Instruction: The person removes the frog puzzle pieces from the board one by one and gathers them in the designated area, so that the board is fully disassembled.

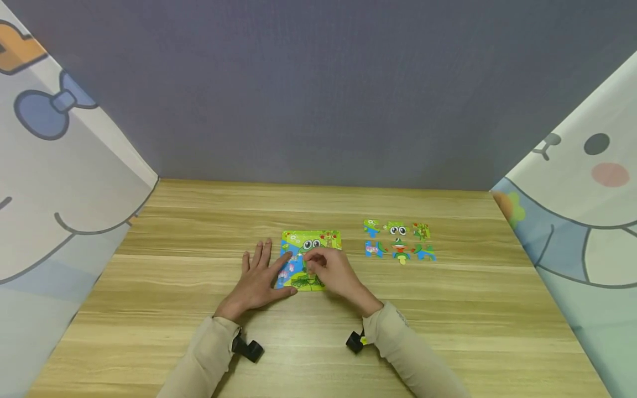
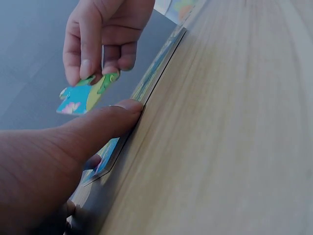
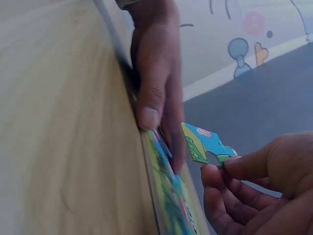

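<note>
A frog picture puzzle board lies flat on the table. My left hand rests at its left side with fingers spread, the index finger over the picture and the thumb along the near edge. Above the board, my right hand pinches a puzzle piece between thumb and fingertips. The piece is blue and green with a pink flower, and it is held raised and tilted, clear of the board in the wrist views.
Several loose puzzle pieces lie in two rows right of the board, among them one with frog eyes and one with a red mouth. A dark grey panel stands behind the wooden table, with cartoon-printed walls at both sides.
</note>
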{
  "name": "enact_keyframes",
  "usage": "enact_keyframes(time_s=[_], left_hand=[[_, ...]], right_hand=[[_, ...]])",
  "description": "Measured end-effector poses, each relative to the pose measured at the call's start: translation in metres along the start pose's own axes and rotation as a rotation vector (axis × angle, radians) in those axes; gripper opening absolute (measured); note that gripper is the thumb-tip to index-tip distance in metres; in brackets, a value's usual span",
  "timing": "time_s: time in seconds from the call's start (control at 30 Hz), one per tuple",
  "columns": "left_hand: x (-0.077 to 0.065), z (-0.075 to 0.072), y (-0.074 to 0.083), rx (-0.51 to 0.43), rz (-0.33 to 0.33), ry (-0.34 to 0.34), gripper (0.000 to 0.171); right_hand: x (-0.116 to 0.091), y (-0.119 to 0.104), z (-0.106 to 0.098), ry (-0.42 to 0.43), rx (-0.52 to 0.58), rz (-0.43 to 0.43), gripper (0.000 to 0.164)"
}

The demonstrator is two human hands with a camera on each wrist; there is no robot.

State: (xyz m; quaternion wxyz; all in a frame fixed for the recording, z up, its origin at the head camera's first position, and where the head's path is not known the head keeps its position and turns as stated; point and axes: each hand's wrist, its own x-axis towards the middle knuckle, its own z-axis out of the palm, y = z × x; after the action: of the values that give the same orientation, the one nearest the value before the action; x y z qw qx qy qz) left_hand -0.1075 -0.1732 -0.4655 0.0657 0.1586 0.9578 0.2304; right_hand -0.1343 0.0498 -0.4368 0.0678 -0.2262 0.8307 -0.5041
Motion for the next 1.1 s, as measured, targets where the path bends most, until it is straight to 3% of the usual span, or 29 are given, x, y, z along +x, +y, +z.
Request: enact_keyframes(time_s=[0.3, 0.63, 1.1], left_hand=[[0.001, 0.001, 0.000, -0.003, -0.001, -0.015, 0.086], [0.000, -0.001, 0.001, -0.017, -0.002, -0.009, 0.086], [0.000, 0.001, -0.002, -0.005, -0.006, -0.014, 0.087]], right_hand=[[-0.011, 0.011, -0.025, -0.001, 0.051, 0.040, 0.013], [-0.028, 0.035, -0.051, 0.061, 0.009, 0.094, 0.011], [-0.053, 0.053, -0.077, 0.066, 0.035, 0.175, 0.012]])
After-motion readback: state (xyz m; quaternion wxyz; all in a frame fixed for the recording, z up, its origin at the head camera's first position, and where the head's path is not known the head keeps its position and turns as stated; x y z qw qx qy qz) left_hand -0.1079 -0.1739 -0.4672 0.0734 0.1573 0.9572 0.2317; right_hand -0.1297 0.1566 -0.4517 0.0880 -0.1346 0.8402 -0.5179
